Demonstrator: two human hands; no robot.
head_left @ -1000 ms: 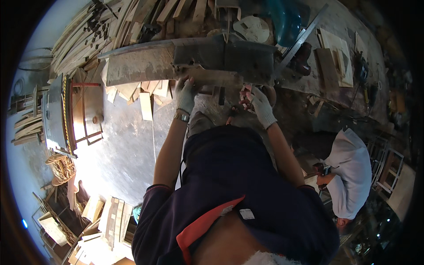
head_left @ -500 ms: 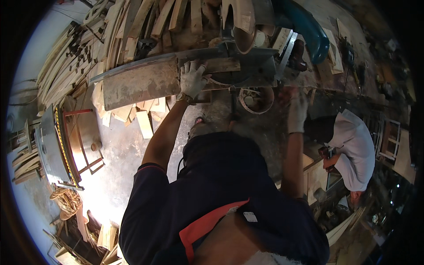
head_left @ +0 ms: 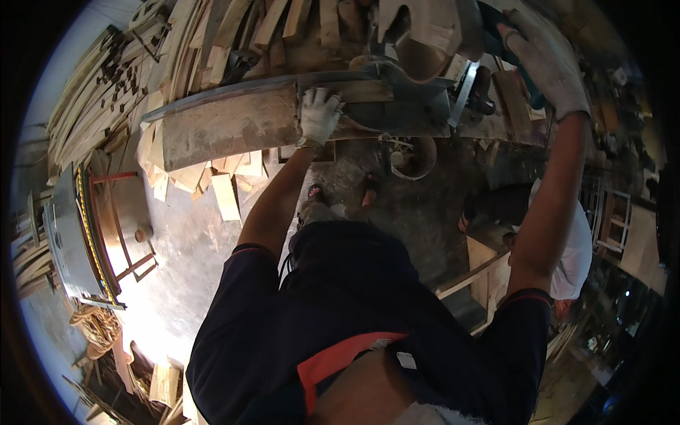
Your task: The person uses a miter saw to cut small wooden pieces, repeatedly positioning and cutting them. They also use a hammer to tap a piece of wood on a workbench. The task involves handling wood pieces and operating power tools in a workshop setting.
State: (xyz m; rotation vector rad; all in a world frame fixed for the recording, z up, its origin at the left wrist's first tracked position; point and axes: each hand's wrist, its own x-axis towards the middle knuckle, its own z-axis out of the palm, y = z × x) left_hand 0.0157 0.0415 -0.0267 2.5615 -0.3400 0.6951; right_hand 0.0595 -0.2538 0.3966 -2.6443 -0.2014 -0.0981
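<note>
Both arms reach forward and up from dark short sleeves, forearms bare. The left hand (head_left: 319,115), in a pale work glove, lies palm down with its fingers spread and pressed flat, the wrist bent slightly back and the elbow gently flexed. The right arm stretches out farther and nearly straight, raised higher than the left. The right hand (head_left: 544,57), also gloved, sits near the rim of the view; its fingers seem curled in a grasp, though the bending there makes this hard to judge.
</note>
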